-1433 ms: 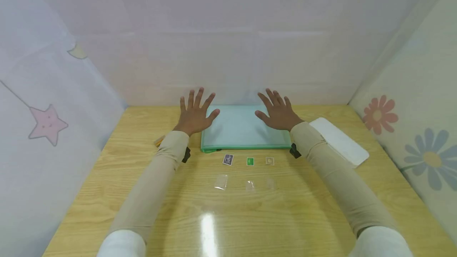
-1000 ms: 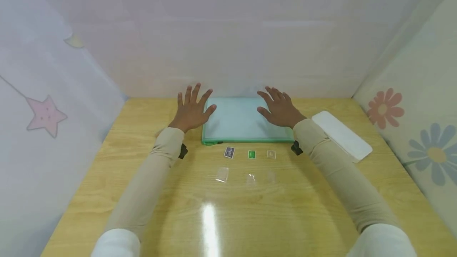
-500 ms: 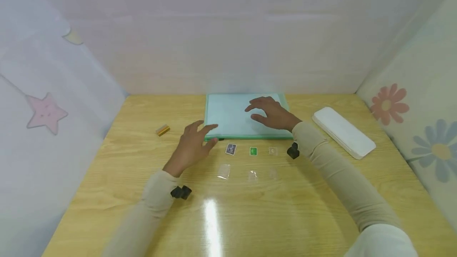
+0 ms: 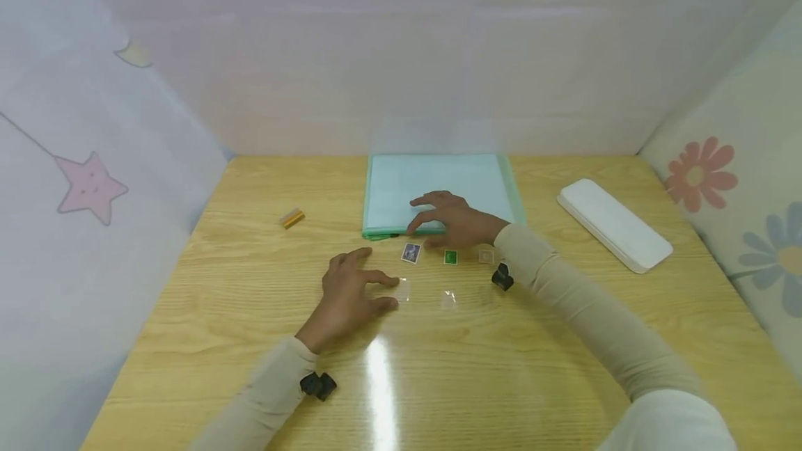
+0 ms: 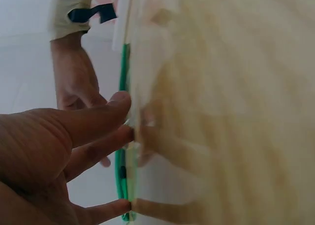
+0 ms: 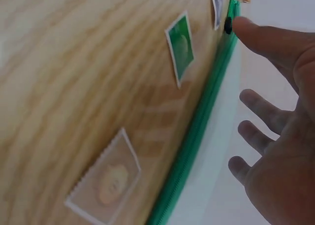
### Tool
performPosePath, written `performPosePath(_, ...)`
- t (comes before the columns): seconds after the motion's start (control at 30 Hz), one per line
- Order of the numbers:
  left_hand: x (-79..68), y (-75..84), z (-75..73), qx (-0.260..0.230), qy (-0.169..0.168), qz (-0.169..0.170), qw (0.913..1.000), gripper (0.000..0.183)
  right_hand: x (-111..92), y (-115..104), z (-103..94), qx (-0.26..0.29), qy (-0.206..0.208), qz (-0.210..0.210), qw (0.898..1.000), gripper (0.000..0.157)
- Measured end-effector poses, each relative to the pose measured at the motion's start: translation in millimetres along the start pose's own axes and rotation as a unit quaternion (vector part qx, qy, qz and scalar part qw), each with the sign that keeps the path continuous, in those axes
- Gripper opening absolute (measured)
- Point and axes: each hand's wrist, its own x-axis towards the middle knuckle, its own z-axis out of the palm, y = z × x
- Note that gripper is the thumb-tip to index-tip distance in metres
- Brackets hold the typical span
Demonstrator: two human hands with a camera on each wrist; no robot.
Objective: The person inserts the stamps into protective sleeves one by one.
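Observation:
My left hand [image 4: 348, 298] is low over the wood table, thumb and index finger apart, their tips at the edge of a small clear plastic sleeve [image 4: 404, 290]. Nothing sits between those fingers. My right hand [image 4: 460, 223] hovers with loosely bent fingers over the front edge of a green-edged zip folder [image 4: 438, 176]. Its thumb and fingertips are close to a purple-grey stamp [image 4: 411, 252]. To the right lie a green stamp [image 6: 180, 48] and a pale stamp with a portrait [image 6: 110, 180]. In front of these two stamps lie two more clear sleeves, the nearer one [image 4: 449, 298] faintly glinting.
A white lidded case [image 4: 614, 225] lies slanted at the right of the table. Back left is a small gold-and-grey block [image 4: 292, 218]. Fabric walls with a star [image 4: 92, 188] and flowers enclose the table [image 4: 250, 284] on three sides.
Both hands, earlier spread above the folder's sides, have come down. The left moved toward me to the left sleeve; the right moved inward and toward the stamps.

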Motion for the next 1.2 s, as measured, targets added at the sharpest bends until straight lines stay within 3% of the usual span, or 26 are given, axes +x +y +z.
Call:
performPosePath(0.23, -2.0, 4.6, 12.6, 0.023, 0.043, 0.009, 0.9988, 0.021, 0.0, 0.5, 18.6, 0.013, -0.005, 0.001, 1.0, 0.035)
performPosePath(0.53, -2.8, 9.1, 16.5, 0.032, 0.052, 0.031, 0.9976, 0.009, -1.7, 1.8, 28.8, 0.005, 0.019, -0.001, 1.0, 0.024)
performPosePath(0.9, -2.1, 12.0, 15.2, -0.012, 0.049, 0.083, 0.9953, 0.011, -5.2, 0.6, 28.7, 0.037, 0.051, -0.004, 0.998, 0.012)
performPosePath(1.1, -1.8, 14.7, 1.3, -0.088, 0.067, 0.127, 0.9858, 0.004, -11.2, -14.1, 19.0, 0.132, 0.042, 0.016, 0.99, 0.009)
performPosePath(1.2, -1.5, 16.9, -6.1, -0.137, 0.086, 0.156, 0.9744, 0.007, -15.4, -24.1, 15.7, 0.247, 0.037, 0.008, 0.968, 0.01)
